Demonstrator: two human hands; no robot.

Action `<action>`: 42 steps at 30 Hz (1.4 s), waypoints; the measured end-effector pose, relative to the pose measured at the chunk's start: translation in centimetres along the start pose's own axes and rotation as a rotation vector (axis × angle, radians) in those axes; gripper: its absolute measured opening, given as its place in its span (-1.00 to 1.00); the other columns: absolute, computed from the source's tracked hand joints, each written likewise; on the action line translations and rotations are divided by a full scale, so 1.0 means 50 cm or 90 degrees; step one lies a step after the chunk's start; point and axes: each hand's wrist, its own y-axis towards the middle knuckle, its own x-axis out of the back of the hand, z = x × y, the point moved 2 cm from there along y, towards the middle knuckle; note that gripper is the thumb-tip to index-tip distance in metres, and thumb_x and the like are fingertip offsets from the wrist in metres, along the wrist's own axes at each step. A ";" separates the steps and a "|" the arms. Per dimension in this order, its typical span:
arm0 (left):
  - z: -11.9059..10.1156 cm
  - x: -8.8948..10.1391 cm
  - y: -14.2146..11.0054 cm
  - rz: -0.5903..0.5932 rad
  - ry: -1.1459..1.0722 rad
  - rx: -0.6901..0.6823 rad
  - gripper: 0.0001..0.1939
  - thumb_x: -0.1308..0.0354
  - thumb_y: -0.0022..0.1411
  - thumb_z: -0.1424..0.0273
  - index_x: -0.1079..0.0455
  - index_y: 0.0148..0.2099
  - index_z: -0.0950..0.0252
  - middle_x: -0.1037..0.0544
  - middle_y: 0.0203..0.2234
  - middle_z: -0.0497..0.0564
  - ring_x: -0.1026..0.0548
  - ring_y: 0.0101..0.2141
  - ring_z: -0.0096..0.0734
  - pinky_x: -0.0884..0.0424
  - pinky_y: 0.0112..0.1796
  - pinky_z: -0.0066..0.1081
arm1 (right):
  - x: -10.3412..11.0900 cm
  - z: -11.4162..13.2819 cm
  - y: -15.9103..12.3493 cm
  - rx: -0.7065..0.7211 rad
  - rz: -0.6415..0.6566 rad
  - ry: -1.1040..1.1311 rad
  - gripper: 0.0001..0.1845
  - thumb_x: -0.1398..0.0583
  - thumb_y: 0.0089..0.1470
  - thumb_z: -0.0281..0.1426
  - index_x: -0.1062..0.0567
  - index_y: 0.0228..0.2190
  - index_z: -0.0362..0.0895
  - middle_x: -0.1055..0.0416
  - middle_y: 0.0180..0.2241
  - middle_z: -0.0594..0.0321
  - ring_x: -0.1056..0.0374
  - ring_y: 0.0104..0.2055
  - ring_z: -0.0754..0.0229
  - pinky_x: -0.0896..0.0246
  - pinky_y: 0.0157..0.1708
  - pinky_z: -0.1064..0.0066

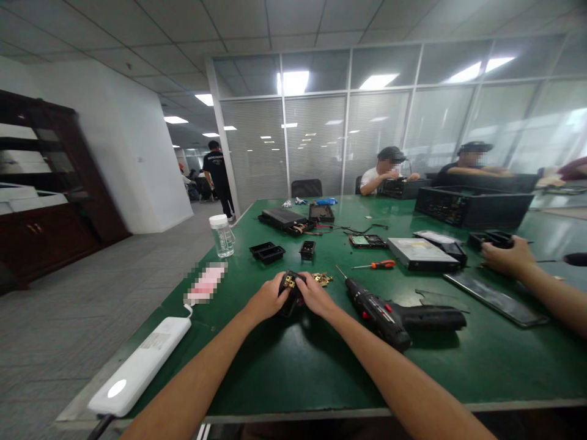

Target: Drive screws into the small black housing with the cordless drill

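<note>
Both my hands grip a small black plastic housing [288,300] with brass-coloured metal contacts on its upper face. My left hand [267,297] is closed around its left side, and my right hand [316,294] holds the right side, thumb near the contacts. What lies under the housing is hidden. Just beyond my right hand is a pile of small brass pieces [323,279]. Farther off stand another small black housing [307,250] and a pair of black plastic trays [266,252]. A black cordless drill [378,311] lies right of my hands.
An orange-handled screwdriver [383,264], a hard drive [368,241] and a silver disc drive [422,253] lie to the right. A co-worker's hand [509,258] works at the right edge. On the left are a white power strip [142,363] and a clear bottle [222,237].
</note>
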 end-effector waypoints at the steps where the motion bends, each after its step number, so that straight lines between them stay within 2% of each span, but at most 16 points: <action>1: 0.001 0.000 0.000 0.003 -0.005 -0.005 -0.56 0.01 0.23 0.30 -0.19 0.14 0.30 -0.48 -0.12 0.16 -0.46 -0.13 -0.19 -0.31 -0.11 -0.29 | 0.001 0.002 -0.001 0.001 -0.001 -0.007 -0.74 0.04 0.24 -0.32 -0.27 -0.09 -0.16 -0.32 -0.37 0.22 -0.29 -0.52 0.30 -0.27 -0.59 0.50; 7: 0.009 -0.001 0.000 -0.006 -0.026 0.008 -0.50 -0.04 0.15 0.39 -0.19 0.15 0.32 -0.50 -0.14 0.13 -0.47 -0.16 -0.24 -0.32 -0.09 -0.30 | 0.006 0.011 -0.005 0.023 0.006 -0.053 -0.74 0.03 0.25 -0.31 -0.28 -0.10 -0.17 -0.33 -0.39 0.24 -0.28 -0.55 0.34 -0.24 -0.57 0.52; 16: 0.001 0.001 -0.001 -0.048 -0.107 0.013 -0.55 -0.07 0.15 0.30 -0.29 0.10 0.27 -0.51 -0.15 0.12 -0.47 -0.17 -0.17 -0.30 -0.09 -0.28 | 0.004 0.002 0.000 0.012 0.013 -0.011 -0.72 0.02 0.25 -0.25 -0.29 -0.12 -0.15 -0.35 -0.37 0.21 -0.30 -0.52 0.30 -0.26 -0.59 0.50; 22: 0.006 -0.001 0.001 -0.052 -0.155 0.042 -0.59 -0.08 0.13 0.32 -0.32 0.05 0.27 -0.51 -0.17 0.10 -0.45 -0.17 -0.18 -0.29 -0.08 -0.28 | 0.002 -0.003 0.003 0.011 0.027 -0.021 -0.69 0.03 0.25 -0.22 -0.29 -0.11 -0.15 -0.37 -0.37 0.20 -0.31 -0.50 0.29 -0.26 -0.57 0.50; 25: 0.015 -0.010 0.004 -0.050 -0.192 0.063 -0.58 -0.08 0.10 0.38 -0.30 0.05 0.28 -0.50 -0.17 0.08 -0.44 -0.17 -0.23 -0.29 -0.08 -0.28 | 0.004 -0.001 0.005 0.037 0.003 -0.054 -0.69 0.04 0.25 -0.24 -0.30 -0.09 -0.16 -0.39 -0.33 0.17 -0.35 -0.40 0.23 -0.31 -0.42 0.42; 28: 0.025 -0.024 0.006 -0.028 -0.305 0.095 -0.55 -0.15 0.01 0.42 -0.30 0.01 0.32 -0.49 -0.20 0.05 -0.43 -0.19 -0.27 -0.30 -0.09 -0.30 | 0.008 0.009 0.005 0.107 -0.039 -0.091 -0.70 0.00 0.23 -0.30 -0.32 -0.07 -0.16 -0.39 -0.17 0.12 -0.34 -0.14 0.16 -0.25 -0.12 0.33; 31: 0.030 -0.038 0.004 -0.002 -0.488 0.154 -0.55 -0.17 0.05 0.32 -0.28 0.00 0.33 -0.49 -0.23 0.04 -0.45 -0.24 -0.30 -0.34 -0.17 -0.33 | 0.007 0.018 0.007 0.147 -0.038 -0.115 -0.66 -0.03 0.20 -0.33 -0.30 -0.01 -0.14 -0.36 -0.10 0.11 -0.29 -0.04 0.14 -0.17 -0.02 0.31; 35: 0.032 -0.049 0.005 -0.033 -0.657 0.206 -0.48 -0.14 0.10 0.08 -0.28 0.00 0.33 -0.51 -0.25 0.08 -0.47 -0.30 -0.33 -0.36 -0.24 -0.37 | -0.001 0.018 0.013 0.122 -0.009 -0.108 -0.57 -0.08 0.17 -0.32 -0.24 0.06 -0.17 -0.42 -0.28 0.16 -0.36 -0.26 0.18 -0.27 -0.19 0.32; 38: 0.036 -0.051 0.009 -0.085 -0.700 0.231 -0.43 -0.10 0.09 -0.03 -0.31 -0.05 0.35 -0.52 -0.30 0.09 -0.48 -0.36 -0.35 -0.38 -0.31 -0.39 | 0.002 0.023 0.012 0.131 -0.036 -0.098 -0.56 -0.10 0.15 -0.32 -0.25 0.05 -0.18 -0.40 -0.16 0.10 -0.37 -0.31 0.21 -0.30 -0.20 0.30; 40: 0.040 -0.050 0.010 -0.120 -0.708 0.270 -0.38 -0.04 0.09 -0.10 -0.33 -0.07 0.35 -0.54 -0.34 0.08 -0.49 -0.39 -0.35 -0.39 -0.34 -0.38 | 0.017 0.038 0.007 0.177 -0.070 -0.129 -0.62 -0.09 0.15 -0.34 -0.33 0.00 -0.18 -0.33 -0.03 0.03 -0.38 -0.25 0.20 -0.28 -0.12 0.26; 42: 0.041 -0.047 0.008 -0.134 -0.714 0.312 -0.34 0.03 0.10 -0.14 -0.35 -0.09 0.35 -0.54 -0.39 0.08 -0.50 -0.42 -0.33 -0.40 -0.37 -0.38 | 0.041 0.064 -0.001 0.237 -0.072 -0.166 -0.72 -0.07 0.14 -0.39 -0.43 -0.12 -0.17 -0.34 -0.02 0.04 -0.36 -0.14 0.15 -0.25 -0.05 0.25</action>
